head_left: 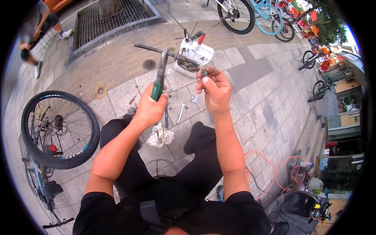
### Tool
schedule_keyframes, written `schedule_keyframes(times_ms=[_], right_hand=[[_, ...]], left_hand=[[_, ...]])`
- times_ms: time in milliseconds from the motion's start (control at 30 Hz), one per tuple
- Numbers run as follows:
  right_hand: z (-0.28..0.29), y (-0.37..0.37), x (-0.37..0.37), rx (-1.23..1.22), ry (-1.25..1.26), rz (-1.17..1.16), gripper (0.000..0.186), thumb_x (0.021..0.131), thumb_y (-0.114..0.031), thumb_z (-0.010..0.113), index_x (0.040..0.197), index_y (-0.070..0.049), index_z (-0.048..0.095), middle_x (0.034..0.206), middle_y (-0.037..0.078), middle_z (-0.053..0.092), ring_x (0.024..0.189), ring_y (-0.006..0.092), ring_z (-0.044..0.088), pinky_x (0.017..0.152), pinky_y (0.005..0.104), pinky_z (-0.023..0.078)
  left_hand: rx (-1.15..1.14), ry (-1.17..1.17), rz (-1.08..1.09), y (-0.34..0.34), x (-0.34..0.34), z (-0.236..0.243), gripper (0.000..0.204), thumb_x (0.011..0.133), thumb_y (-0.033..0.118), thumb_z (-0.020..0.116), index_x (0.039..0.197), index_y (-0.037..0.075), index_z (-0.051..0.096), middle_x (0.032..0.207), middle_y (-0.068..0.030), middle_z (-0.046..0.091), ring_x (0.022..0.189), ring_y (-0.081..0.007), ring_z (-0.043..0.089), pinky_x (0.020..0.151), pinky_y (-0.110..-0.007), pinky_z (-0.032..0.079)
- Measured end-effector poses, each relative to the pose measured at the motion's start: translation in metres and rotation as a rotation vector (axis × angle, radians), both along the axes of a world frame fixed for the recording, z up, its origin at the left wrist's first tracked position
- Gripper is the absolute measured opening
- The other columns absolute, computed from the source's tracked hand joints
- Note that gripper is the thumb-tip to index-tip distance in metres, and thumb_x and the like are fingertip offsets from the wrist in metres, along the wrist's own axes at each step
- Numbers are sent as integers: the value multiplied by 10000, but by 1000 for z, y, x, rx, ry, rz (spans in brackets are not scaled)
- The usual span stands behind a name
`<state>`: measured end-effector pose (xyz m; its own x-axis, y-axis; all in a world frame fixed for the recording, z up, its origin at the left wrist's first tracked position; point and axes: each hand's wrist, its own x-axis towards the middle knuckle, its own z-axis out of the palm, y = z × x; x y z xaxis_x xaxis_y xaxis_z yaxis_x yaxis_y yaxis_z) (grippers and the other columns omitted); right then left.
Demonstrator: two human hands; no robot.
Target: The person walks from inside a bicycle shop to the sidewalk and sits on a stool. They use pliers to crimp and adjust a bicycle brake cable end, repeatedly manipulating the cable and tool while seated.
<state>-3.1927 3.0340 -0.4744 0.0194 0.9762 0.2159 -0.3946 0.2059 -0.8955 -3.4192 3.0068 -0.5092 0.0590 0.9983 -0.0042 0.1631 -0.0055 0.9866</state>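
My left hand (150,107) is closed around the green handles of a pair of pliers (157,89), held upright. Their jaws grip a dark metal rod like a wheel axle (147,47), which lies nearly crosswise and thickens toward its right part. Just right of the rod's end, my right hand (215,92) pinches a small metal nut (204,73) between thumb and fingers. The nut and rod appear apart. Below the hands, on the paving, lie an open-ended wrench (181,112) and a crumpled whitish rag (159,136) between my feet.
A white tool tub (204,53) stands ahead, near a sprocket cassette (149,64). At left lies a bicycle wheel (95,129) above a bicycle (51,190). An orange hose (270,166) loops at right. Someone sits far left (35,23); parked bicycles (237,17) stand beyond.
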Motion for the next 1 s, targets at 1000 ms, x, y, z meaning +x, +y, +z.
schedule_keyframes(times_ms=[1000], right_hand=[[-26,0,22,125,-535,-363,254,906,-50,739,1139,20,667,897,22,688,696,40,583,630,227,484]], left_hand=[[8,212,-130,9,24,-12,261,954,142,648,1178,22,587,926,-141,644,859,-240,637,822,-383,515]])
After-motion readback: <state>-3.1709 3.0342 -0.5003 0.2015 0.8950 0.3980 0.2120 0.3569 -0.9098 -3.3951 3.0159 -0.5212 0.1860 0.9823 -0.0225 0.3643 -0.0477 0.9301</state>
